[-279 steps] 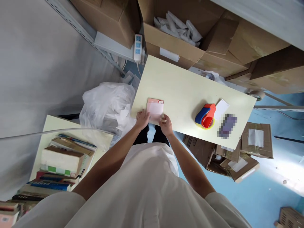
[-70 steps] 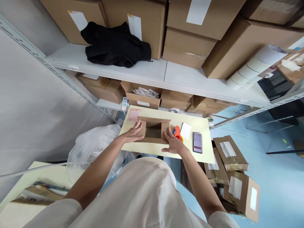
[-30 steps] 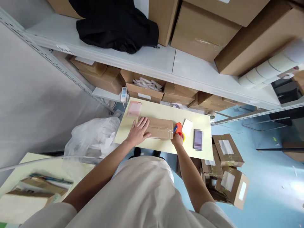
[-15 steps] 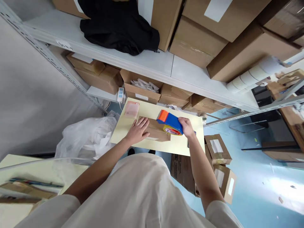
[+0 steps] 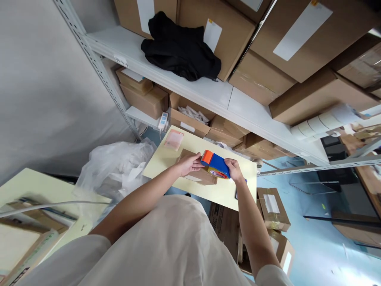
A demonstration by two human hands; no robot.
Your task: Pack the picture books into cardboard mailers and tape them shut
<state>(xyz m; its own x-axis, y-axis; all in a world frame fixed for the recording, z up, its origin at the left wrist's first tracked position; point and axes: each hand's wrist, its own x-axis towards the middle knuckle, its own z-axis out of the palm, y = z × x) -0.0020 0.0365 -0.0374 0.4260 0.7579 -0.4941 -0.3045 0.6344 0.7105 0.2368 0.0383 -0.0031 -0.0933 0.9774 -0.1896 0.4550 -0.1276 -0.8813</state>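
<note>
My right hand (image 5: pixel 234 170) is closed around the rear end of a blue and orange tape dispenser (image 5: pixel 220 163), which carries a roll of tape underneath. The dispenser is held over a flat brown cardboard box (image 5: pixel 205 177) on a pale yellow table (image 5: pixel 157 161). My left hand (image 5: pixel 189 165) is raised above the box with its fingers stretched out and thumb apart. Its fingertips are at the orange front of the dispenser; whether they touch it or the tape end, I cannot tell.
A pinkish flat packet (image 5: pixel 174 140) lies at the table's far left corner. A dark phone-like object (image 5: pixel 236 194) is partly hidden by my right forearm. Shelving with cardboard boxes (image 5: pixel 256 79) rises behind the table. Plastic sheeting (image 5: pixel 114 167) is heaped at left; boxes (image 5: pixel 272 208) stand at right.
My left hand has lifted off the box and turned, moving right to the front of the tape dispenser. The dispenser is still in my right hand. The camera view has shifted.
</note>
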